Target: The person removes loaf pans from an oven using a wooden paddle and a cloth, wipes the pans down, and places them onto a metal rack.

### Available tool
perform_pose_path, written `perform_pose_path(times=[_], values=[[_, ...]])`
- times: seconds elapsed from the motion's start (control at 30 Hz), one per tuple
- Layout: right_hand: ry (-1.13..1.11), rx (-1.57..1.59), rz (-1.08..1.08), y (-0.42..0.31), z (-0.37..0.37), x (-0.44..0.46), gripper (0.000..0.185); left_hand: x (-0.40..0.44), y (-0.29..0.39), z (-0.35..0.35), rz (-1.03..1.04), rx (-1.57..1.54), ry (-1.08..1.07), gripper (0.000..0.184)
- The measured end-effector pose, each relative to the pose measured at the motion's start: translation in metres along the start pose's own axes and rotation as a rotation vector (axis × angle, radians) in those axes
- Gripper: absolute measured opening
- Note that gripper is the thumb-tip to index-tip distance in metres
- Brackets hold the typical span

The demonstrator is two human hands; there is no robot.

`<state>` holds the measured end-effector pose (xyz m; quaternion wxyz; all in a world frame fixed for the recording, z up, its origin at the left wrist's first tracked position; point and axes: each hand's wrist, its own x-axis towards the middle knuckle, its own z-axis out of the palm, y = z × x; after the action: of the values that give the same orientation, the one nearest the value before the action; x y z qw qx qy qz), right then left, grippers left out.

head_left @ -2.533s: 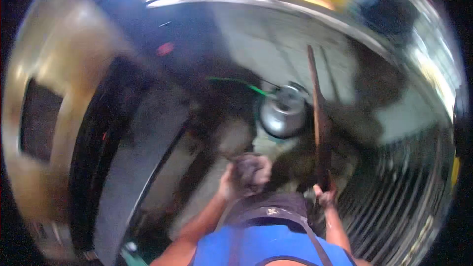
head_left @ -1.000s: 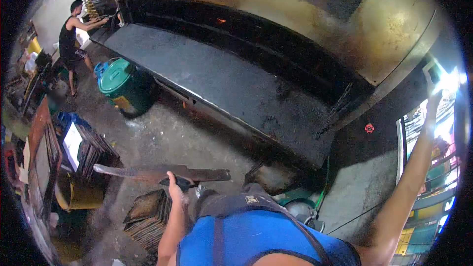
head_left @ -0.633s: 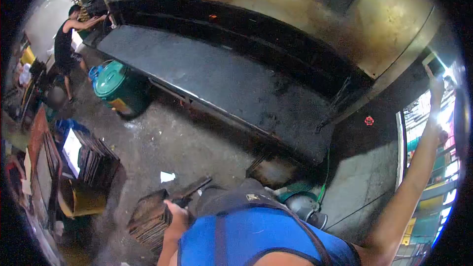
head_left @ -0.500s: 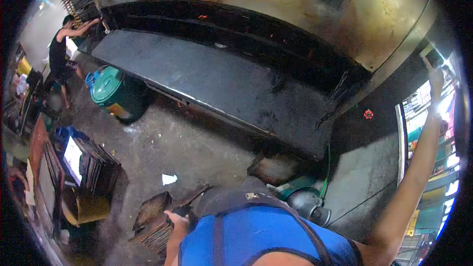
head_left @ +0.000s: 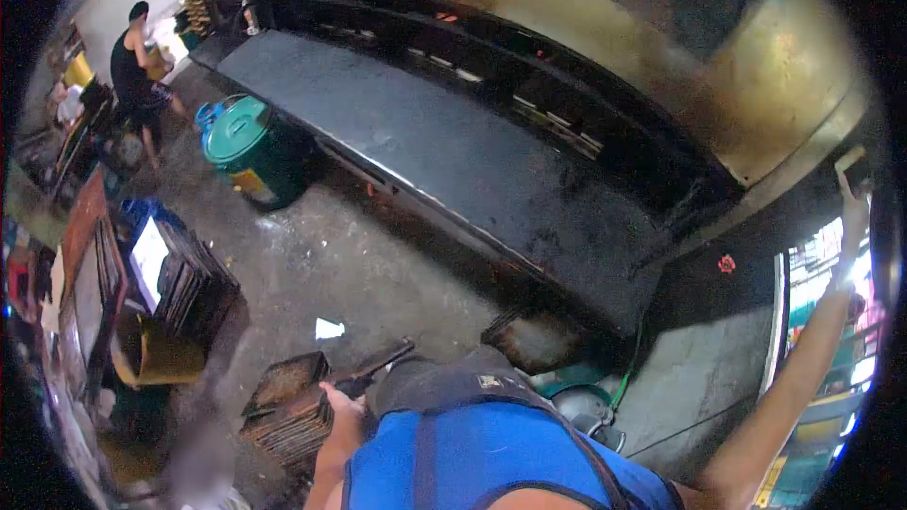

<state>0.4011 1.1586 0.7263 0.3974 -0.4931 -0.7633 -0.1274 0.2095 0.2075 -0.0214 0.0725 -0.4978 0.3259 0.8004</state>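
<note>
My right hand [head_left: 854, 203] is raised at far right with the arm stretched out. Its fingers are closed round a pale, angular handle [head_left: 852, 166] beside the oven wall. Low at my left side is my left hand [head_left: 346, 404], next to a stack of flat, rusty trays [head_left: 288, 420]. It appears closed on something dark, too small and shadowed to name. In front of me lies a long grey shelf [head_left: 397, 137] below a dark, wide oven opening [head_left: 453, 71]. Pale bars show inside that opening.
A green lidded drum [head_left: 269, 165] stands by the shelf. Upright boards [head_left: 194, 274] lean at left near a yellowish bent sheet [head_left: 161, 354]. A co-worker [head_left: 137, 66] is at the shelf's far end. A red valve wheel [head_left: 727, 264] sits on the right wall. White scrap [head_left: 329, 329] lies on the floor.
My view has shifted, so the scene sits lower and further right. Pale bars now show in the opening. The co-worker has drawn their arms back from the oven. My right hand keeps its hold.
</note>
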Motion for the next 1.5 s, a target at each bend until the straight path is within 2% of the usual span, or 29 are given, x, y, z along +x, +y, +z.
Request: perform_pose_path(times=[0.03,0.13,0.27,0.3,0.33,0.47,0.57,0.7,0.8,0.83,0.93,1.0,1.07,1.13,1.17,1.33,1.37,1.43,1.5], values=[[-0.015,0.039,-0.006,0.002,-0.002,-0.002,0.064,-0.009,0.0,0.006,-0.03,-0.108,-0.015,0.065],[-0.003,0.099,-0.032,0.004,0.007,-0.007,0.062,-0.006,0.002,0.002,-0.014,-0.168,-0.08,0.065],[0.021,0.17,-0.083,0.003,0.025,-0.012,0.06,-0.056,0.012,0.024,0.036,-0.102,0.035,0.065],[0.025,0.196,-0.105,-0.007,0.037,-0.016,0.059,-0.045,0.007,0.003,0.016,-0.088,-0.02,0.063],[0.036,0.207,-0.115,-0.008,0.04,-0.018,0.059,-0.056,0.007,0.011,0.06,-0.097,0.049,0.061],[0.067,0.241,-0.137,-0.015,0.043,-0.027,0.057,0.003,-0.021,-0.038,0.014,-0.203,0.0,0.06],[0.089,0.276,-0.129,-0.015,0.046,-0.033,0.055,0.018,-0.013,-0.034,-0.006,-0.192,0.008,0.059],[0.093,0.344,-0.147,-0.013,0.059,-0.031,0.052,-0.015,-0.016,-0.025,0.01,-0.15,0.047,0.062],[0.103,0.409,-0.146,-0.007,0.065,-0.033,0.051,0.016,-0.025,-0.037,0.004,-0.172,-0.078,0.067],[0.111,0.421,-0.142,-0.005,0.063,-0.034,0.05,0.006,-0.023,-0.032,-0.016,-0.122,0.025,0.069],[0.117,0.493,-0.138,-0.001,0.067,-0.037,0.048,-0.053,-0.008,0.005,0.003,-0.023,0.159,0.073],[0.126,0.539,-0.135,0.0,0.063,-0.038,0.047,-0.038,-0.01,-0.008,-0.009,-0.025,0.118,0.076],[0.128,0.606,-0.12,0.012,0.061,-0.04,0.046,-0.011,-0.013,-0.027,0.004,0.003,0.144,0.078],[0.131,0.678,-0.104,0.021,0.055,-0.043,0.045,-0.011,-0.009,-0.029,0.003,0.01,0.021,0.076],[0.13,0.731,-0.09,0.027,0.055,-0.043,0.044,-0.038,-0.003,-0.011,-0.014,0.049,0.049,0.073],[0.047,1.097,0.008,0.08,0.06,-0.046,0.041,0.01,-0.002,-0.033,-0.111,0.071,-0.08,0.074],[0.001,1.084,-0.103,0.119,0.079,-0.032,0.044,0.017,0.0,-0.037,-0.133,0.072,-0.107,0.074],[-0.05,1.057,-0.207,0.136,0.079,-0.034,0.048,0.017,-0.001,-0.041,-0.161,0.085,-0.129,0.075],[-0.06,1.325,0.252,0.115,0.063,-0.036,0.051,0.001,-0.003,-0.026,-0.033,0.203,0.049,0.074]])
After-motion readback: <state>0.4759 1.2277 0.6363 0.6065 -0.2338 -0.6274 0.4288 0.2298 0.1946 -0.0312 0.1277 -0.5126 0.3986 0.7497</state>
